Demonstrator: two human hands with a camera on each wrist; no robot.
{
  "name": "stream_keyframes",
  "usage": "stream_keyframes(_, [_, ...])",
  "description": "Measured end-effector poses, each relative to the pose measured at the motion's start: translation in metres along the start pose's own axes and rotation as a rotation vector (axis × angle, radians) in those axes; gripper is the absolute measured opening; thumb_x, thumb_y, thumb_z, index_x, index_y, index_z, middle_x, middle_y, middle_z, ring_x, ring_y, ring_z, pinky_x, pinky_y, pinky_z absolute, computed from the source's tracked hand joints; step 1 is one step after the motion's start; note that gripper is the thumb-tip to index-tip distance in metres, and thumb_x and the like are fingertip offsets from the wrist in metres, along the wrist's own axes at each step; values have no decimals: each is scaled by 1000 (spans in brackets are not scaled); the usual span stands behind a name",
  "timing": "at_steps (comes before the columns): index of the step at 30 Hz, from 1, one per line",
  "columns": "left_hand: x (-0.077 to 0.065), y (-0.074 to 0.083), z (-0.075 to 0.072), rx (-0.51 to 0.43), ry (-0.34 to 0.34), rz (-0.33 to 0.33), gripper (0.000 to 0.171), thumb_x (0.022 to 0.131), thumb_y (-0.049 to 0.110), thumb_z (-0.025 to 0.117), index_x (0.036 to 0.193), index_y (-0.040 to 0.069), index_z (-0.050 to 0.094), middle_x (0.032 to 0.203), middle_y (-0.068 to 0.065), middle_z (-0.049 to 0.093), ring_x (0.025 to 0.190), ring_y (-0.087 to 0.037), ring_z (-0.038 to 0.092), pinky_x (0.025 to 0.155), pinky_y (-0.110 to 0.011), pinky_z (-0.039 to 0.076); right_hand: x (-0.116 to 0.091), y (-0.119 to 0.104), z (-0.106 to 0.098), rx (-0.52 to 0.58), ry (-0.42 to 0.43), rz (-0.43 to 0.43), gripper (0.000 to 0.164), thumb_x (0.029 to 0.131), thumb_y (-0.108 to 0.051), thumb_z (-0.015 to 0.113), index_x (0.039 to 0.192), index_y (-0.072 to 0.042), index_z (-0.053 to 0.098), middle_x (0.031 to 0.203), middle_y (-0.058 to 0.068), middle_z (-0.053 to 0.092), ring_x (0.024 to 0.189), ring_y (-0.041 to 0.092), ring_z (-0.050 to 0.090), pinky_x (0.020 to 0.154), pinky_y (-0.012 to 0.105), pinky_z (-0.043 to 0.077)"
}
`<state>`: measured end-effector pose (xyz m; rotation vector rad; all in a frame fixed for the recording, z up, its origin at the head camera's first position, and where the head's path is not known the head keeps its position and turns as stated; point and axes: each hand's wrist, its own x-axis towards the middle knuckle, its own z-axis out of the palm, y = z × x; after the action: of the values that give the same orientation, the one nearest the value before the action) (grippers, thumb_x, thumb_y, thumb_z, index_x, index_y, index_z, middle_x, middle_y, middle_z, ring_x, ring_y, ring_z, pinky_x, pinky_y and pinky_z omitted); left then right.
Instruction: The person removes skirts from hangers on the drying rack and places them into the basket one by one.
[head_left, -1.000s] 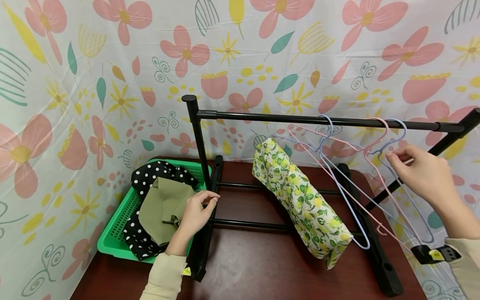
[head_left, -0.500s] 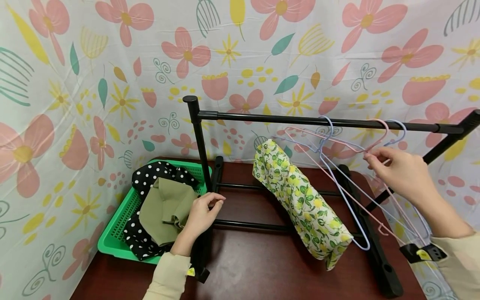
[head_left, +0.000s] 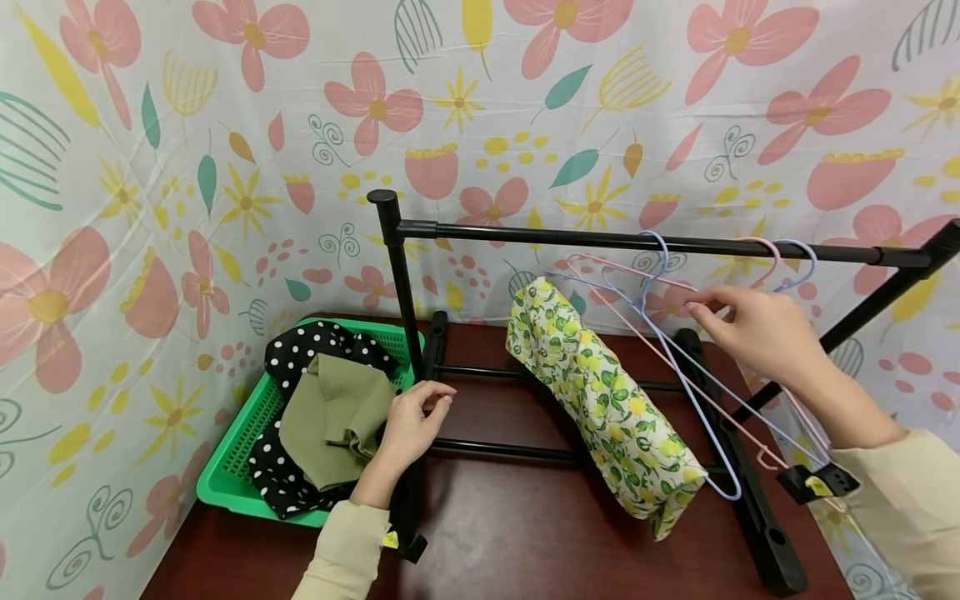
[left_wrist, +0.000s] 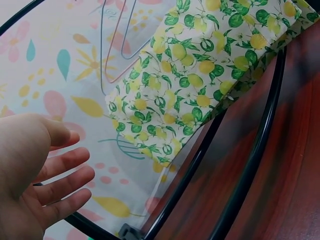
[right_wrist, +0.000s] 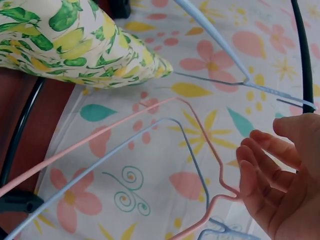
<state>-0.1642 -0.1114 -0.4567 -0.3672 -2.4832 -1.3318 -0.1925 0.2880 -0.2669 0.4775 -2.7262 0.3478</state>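
Note:
A folded lemon-print cloth (head_left: 600,400) hangs over a lilac-blue hanger (head_left: 693,392) on the black rail (head_left: 525,237). To its right hang a pink hanger (right_wrist: 210,145) and another blue hanger (right_wrist: 187,140). My right hand (head_left: 765,333) is just below the rail, in front of the pink hanger and partly hiding it. Its fingers (right_wrist: 262,165) are loosely bent with nothing between them. Near the rack's left post (head_left: 401,292), my left hand (head_left: 411,421) hovers at the edge of the basket. The left wrist view shows its fingers (left_wrist: 67,177) relaxed, holding nothing.
A green basket (head_left: 225,475) on the left contains an olive cloth (head_left: 330,425) and a black polka-dot cloth (head_left: 288,467). The rack's black feet (head_left: 772,533) stand on the dark red table (head_left: 510,533). A flower-patterned curtain (head_left: 450,108) lies behind.
My right hand has moved left along the hangers, from beside the far right hook to near the lilac-blue hanger. My left hand has shifted slightly right.

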Motion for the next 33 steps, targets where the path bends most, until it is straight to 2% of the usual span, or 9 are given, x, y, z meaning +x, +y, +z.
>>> stream_keyframes(7, [0,0,3,-15,2,6,14,90,13,59,97,21,68,90,6,65,77,-7,60,69,-26,51,9,-5,1,12,-95,-26,32,93,-32,54,113,-8,64,89,15,69,67,27,66,47,35,43])
stream_keyframes(10, [0,-1,5,-16,-6,8,14,90,13,59,99,20,69,92,4,65,78,-8,61,70,-26,52,13,-8,3,25,-117,-41,32,93,-29,55,115,-8,62,90,15,68,70,27,66,52,40,47])
stream_keyframes(17, [2,-4,10,-16,-23,-22,16,91,15,59,101,21,68,96,-3,67,76,-8,59,60,-23,48,19,-18,8,78,-156,-42,33,92,-31,55,115,-9,62,91,10,69,73,24,66,59,42,48])
stream_keyframes(22, [3,-7,13,-16,-17,-19,16,90,13,59,101,20,69,94,1,66,64,-5,53,52,-22,44,24,-23,12,91,-197,-33,34,90,-34,57,112,-8,62,91,10,69,74,24,66,63,44,49])
stream_keyframes(27, [3,-10,16,-5,-10,-9,14,90,13,60,97,21,69,89,4,65,51,-4,45,48,-21,41,32,-28,15,54,-235,-32,32,90,-35,58,104,-6,62,90,14,69,69,25,65,58,41,48])
stream_keyframes(31, [1,-11,18,-22,-23,-21,14,90,13,59,97,21,69,91,1,66,58,-4,52,54,-21,45,36,-35,17,51,-263,-1,35,89,-37,57,97,-4,64,90,16,69,64,22,64,56,39,49])
stream_keyframes(33, [1,-11,19,-36,-35,-31,14,91,14,58,98,21,68,94,-1,66,64,-5,57,58,-21,48,38,-37,18,48,-277,20,33,89,-36,58,84,-4,65,76,12,69,54,18,58,50,35,45])
